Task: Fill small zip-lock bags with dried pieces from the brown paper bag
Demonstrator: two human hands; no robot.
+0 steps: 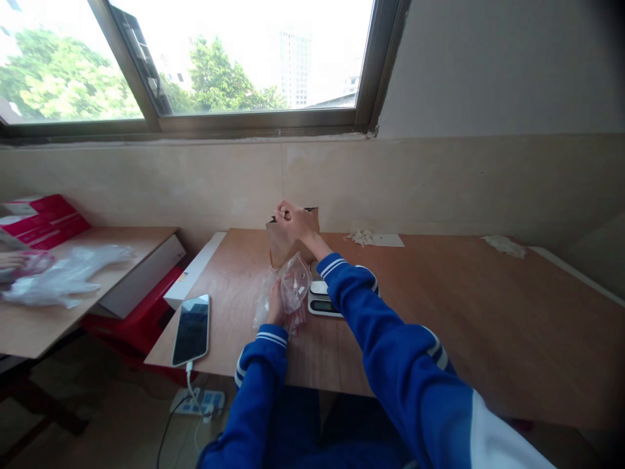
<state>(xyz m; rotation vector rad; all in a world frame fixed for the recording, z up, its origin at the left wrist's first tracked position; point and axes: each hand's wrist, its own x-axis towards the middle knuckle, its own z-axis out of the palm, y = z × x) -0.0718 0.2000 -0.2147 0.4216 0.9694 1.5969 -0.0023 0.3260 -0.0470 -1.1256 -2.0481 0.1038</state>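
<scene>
My left hand (276, 304) is closed on a clear plastic bag (295, 284) whose mouth gapes towards me. Small plastic pieces with red stripes (294, 322) lie just below that bag. My right hand (296, 222) is over the top of an upright brown paper bag (282, 246), its fingers pinched together near the bag's rim. Whatever is between those fingertips is too small to make out. Partly hidden under my right forearm is a small white digital scale (322, 306), close to the plastic bag.
A phone (191, 330) on a charging cable lies at the table's left edge, above a power strip (200, 402). White scraps (361, 237) and a paper sheet (389, 240) lie by the wall. Another person's hand (12, 260) is at the left table with plastic bags (63, 277).
</scene>
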